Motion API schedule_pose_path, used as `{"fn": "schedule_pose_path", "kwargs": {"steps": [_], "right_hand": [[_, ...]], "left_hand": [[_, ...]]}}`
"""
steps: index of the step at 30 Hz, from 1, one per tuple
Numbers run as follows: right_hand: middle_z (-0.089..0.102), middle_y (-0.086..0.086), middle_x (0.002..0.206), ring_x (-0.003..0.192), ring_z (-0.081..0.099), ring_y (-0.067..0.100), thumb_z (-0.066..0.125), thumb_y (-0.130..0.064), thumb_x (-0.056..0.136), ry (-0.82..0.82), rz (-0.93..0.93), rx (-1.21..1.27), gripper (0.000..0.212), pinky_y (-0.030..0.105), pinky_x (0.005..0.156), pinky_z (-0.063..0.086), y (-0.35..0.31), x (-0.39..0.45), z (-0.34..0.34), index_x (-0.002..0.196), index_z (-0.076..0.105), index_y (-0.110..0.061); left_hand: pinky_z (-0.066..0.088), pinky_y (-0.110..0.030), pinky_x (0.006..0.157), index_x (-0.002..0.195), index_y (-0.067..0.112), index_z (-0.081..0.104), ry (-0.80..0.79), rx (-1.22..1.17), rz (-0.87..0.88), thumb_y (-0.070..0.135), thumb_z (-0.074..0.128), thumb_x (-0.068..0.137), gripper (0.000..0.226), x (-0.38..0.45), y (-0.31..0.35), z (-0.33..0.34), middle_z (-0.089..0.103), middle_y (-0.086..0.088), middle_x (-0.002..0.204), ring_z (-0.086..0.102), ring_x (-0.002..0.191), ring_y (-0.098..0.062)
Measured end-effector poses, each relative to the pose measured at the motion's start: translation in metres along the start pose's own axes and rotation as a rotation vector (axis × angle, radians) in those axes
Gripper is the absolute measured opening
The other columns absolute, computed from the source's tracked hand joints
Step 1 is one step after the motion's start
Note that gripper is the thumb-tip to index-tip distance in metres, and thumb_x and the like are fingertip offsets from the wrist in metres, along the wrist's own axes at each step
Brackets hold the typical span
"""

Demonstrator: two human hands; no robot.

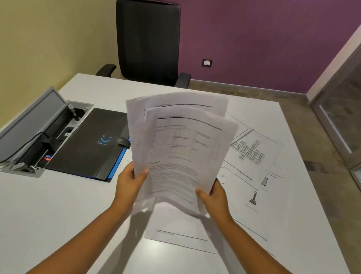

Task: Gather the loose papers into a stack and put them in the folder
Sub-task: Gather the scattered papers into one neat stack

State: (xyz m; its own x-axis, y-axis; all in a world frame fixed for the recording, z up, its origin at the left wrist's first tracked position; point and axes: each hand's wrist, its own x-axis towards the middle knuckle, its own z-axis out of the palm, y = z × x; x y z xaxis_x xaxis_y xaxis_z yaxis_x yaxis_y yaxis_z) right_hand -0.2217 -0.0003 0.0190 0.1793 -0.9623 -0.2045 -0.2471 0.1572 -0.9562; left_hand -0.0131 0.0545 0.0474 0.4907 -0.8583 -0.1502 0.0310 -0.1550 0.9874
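While my left hand [129, 181] and right hand [214, 197] pinch the lower edges of an uneven stack of papers [180, 150], raised above the white desk [61, 214], more loose sheets [251, 155] lie flat beneath and to the right. Left of them, the black folder [92, 143] rests closed.
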Motion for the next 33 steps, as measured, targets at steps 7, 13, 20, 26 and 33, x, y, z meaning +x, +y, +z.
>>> {"fn": "schedule_pose_path", "kwargs": {"steps": [7, 13, 20, 26, 33], "right_hand": [[0.062, 0.010, 0.110, 0.101, 0.059, 0.022, 0.068, -0.006, 0.079, 0.020, 0.114, -0.022, 0.043, 0.027, 0.088, 0.046, -0.001, 0.001, -0.008, 0.120, 0.053, -0.004], [0.064, 0.015, 0.115, 0.107, 0.061, 0.029, 0.063, -0.006, 0.082, -0.096, 0.218, -0.207, 0.038, 0.035, 0.093, 0.050, 0.031, -0.002, -0.007, 0.120, 0.055, -0.005], [0.064, -0.011, 0.082, 0.081, 0.063, 0.011, 0.058, -0.015, 0.084, -0.057, 0.200, -0.362, 0.021, 0.023, 0.072, 0.051, 0.050, -0.012, -0.023, 0.100, 0.052, -0.026], [0.057, 0.005, 0.122, 0.108, 0.057, 0.025, 0.053, -0.029, 0.087, 0.030, 0.398, -0.649, 0.035, 0.027, 0.077, 0.037, 0.069, -0.007, -0.044, 0.116, 0.041, -0.014], [0.062, -0.002, 0.105, 0.105, 0.059, 0.021, 0.056, -0.032, 0.085, -0.077, 0.484, -0.625, 0.017, 0.028, 0.083, 0.041, 0.077, -0.007, -0.043, 0.092, 0.053, -0.017]], "left_hand": [[0.046, -0.039, 0.092, 0.117, 0.016, 0.049, -0.029, 0.074, -0.084, 0.006, 0.062, 0.084, 0.037, -0.003, -0.001, 0.016, 0.058, -0.006, 0.107, 0.053, 0.101, -0.021], [0.046, -0.036, 0.087, 0.124, 0.003, 0.050, 0.017, 0.162, -0.177, 0.013, 0.056, 0.089, 0.037, -0.004, -0.022, 0.017, 0.059, -0.013, 0.111, 0.055, 0.105, -0.028], [0.042, -0.037, 0.084, 0.127, 0.001, 0.045, 0.187, 0.204, -0.224, 0.012, 0.046, 0.094, 0.036, 0.007, -0.032, -0.023, 0.056, -0.017, 0.114, 0.053, 0.106, -0.034], [0.040, -0.039, 0.085, 0.122, -0.005, 0.048, 0.134, 0.356, -0.401, 0.012, 0.048, 0.093, 0.033, -0.005, -0.063, -0.057, 0.054, -0.023, 0.122, 0.052, 0.106, -0.041], [0.042, -0.050, 0.096, 0.125, -0.005, 0.042, 0.171, 0.408, -0.472, 0.014, 0.054, 0.090, 0.042, -0.009, -0.075, -0.062, 0.054, -0.023, 0.124, 0.053, 0.108, -0.039]]}}
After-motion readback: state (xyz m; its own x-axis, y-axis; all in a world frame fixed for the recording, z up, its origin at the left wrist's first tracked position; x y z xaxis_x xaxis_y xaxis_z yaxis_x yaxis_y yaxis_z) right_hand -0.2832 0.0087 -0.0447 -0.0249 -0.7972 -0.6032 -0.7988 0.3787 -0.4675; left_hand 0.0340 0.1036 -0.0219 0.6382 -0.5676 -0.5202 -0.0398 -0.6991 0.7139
